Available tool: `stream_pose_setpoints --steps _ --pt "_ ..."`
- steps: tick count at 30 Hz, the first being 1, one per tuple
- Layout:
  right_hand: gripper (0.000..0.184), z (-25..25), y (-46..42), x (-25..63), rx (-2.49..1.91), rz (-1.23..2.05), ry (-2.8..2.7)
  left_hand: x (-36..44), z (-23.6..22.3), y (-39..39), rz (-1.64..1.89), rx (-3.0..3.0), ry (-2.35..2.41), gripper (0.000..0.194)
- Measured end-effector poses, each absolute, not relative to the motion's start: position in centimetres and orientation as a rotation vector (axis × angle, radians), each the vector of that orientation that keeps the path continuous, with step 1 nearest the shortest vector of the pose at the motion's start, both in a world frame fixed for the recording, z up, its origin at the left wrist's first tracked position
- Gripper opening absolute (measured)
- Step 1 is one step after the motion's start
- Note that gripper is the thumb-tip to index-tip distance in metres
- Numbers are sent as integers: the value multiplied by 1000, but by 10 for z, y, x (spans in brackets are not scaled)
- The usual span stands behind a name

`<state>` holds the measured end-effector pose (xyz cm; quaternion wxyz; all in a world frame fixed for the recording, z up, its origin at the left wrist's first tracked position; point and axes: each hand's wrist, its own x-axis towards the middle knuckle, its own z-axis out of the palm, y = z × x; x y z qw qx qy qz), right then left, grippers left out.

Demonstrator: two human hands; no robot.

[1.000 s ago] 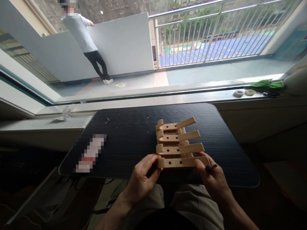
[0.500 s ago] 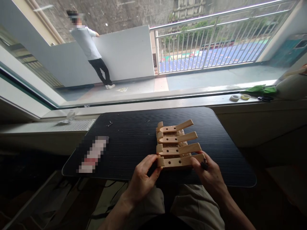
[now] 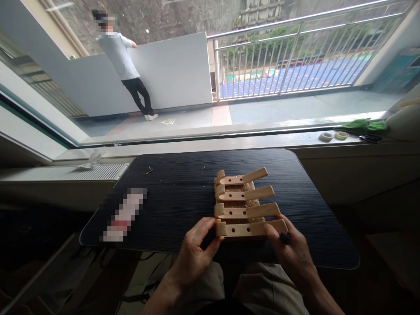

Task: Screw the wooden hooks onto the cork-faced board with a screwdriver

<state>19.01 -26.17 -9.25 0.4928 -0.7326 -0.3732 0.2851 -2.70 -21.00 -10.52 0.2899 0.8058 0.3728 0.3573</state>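
Several pale wooden hooks lie side by side on a brown block wrapped in something shiny. Each hook has two dark holes, a short upturned left end and a longer slanted right end. My left hand (image 3: 198,245) pinches the short end of the nearest wooden hook (image 3: 241,230) between thumb and fingers. At its long end, my right hand (image 3: 292,245) grips the same hook, thumb on the near face. A small black thing (image 3: 285,237) shows at the right fingers; its kind I cannot make out. The farther hooks (image 3: 234,196) rest untouched behind.
A black table (image 3: 170,197) bears a blurred pale strip (image 3: 126,214) at left and tiny metal bits (image 3: 149,170). On the windowsill are tape rolls (image 3: 326,136), a green cloth-like bundle (image 3: 361,126) and dark scissors-like handles (image 3: 370,138). Beyond the window stands a person (image 3: 120,59).
The view has shifted slightly, so the table, hooks and hands sit a little lower in the picture. Both hands keep their hold on the nearest hook.
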Motion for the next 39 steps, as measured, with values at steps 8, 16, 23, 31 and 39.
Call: stream_pose_setpoints --steps 8,16,23,31,39 --pt "38 -92 -259 191 -1777 718 -926 -27 -109 -206 974 2158 1001 37" --pt "53 -86 -267 212 -1770 725 -974 -22 -107 -207 943 2101 1131 35" --pt "51 -84 -224 252 -1681 854 -1081 5 -119 -199 1193 1860 1312 11" --pt "54 -87 -184 246 -1460 1153 -1036 18 -119 -180 1173 1744 1241 36" --pt "54 -97 -176 249 -1440 1230 -1043 23 -123 -167 1209 1781 1239 33"
